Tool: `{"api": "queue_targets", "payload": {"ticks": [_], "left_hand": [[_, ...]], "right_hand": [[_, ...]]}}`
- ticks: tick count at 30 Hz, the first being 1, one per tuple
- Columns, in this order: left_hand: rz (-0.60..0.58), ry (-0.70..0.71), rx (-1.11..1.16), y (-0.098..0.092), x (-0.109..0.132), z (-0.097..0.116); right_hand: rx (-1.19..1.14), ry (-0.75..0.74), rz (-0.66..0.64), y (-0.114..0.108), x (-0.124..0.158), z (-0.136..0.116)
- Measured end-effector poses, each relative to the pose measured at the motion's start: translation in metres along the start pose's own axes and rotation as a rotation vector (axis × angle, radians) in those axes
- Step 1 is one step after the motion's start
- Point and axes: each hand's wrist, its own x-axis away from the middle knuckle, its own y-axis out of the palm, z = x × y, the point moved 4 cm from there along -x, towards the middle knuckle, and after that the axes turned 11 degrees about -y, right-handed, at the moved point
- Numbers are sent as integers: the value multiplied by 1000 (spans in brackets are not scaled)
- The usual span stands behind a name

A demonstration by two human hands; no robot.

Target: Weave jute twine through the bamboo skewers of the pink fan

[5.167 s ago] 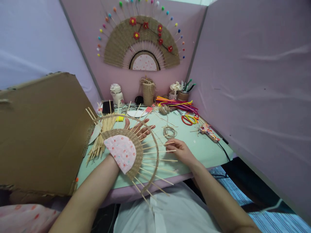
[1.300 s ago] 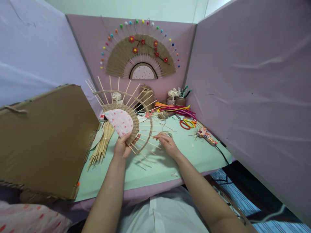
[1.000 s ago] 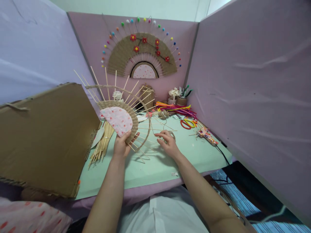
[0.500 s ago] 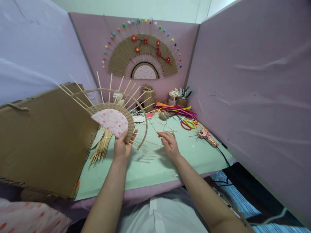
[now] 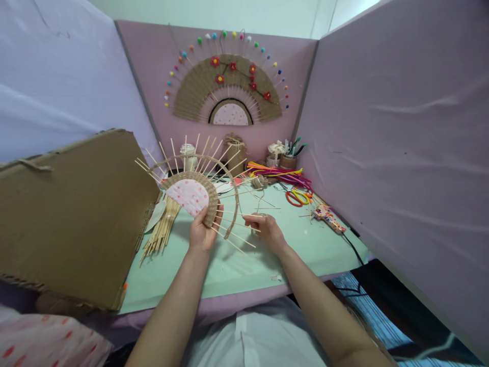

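My left hand [image 5: 201,233] grips the lower right end of a half-round fan frame [image 5: 187,196], its thumb on the spotted pink-and-white centre. A woven twine band borders that centre, and thin wooden sticks spread outward from it. Farther out, a second twine arc [image 5: 237,199] crosses the sticks. Just right of this arc, my right hand [image 5: 269,232] has its fingers pinched on a thin strand of twine [image 5: 241,208]. The strand runs up toward the arc; its exact path is hard to see. Some stick tips lie close to the right fingers.
A bundle of sticks [image 5: 162,232] lies left, beside a large cardboard sheet [image 5: 76,219]. Behind are a twine-wrapped jar [image 5: 236,158], a twine ball [image 5: 260,182], pipe cleaners [image 5: 282,173], scissors [image 5: 294,198] and a corded glue gun [image 5: 328,218]. A finished fan [image 5: 191,94] hangs on the back panel.
The fan frame has moved right and down in my left hand, and its tilt has changed. My right hand has come slightly left, nearer the outer arc, still pinching the twine.
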Motion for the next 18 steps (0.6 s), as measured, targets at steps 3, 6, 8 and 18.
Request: {"api": "queue_targets", "payload": {"ticks": [3,6,8,18], "left_hand": [[11,28,8,1,0,3],[19,79,-26,1,2,7],[16,126,-66,2,4,9],[-34,361,-216,10,17,15]], "right_hand": [[-78,20,31,1,0,4],[-133,22,38,1,-1,13],[-93,11,36,-1,-1,18],[359,-137,20,-3,-2,-1]]}}
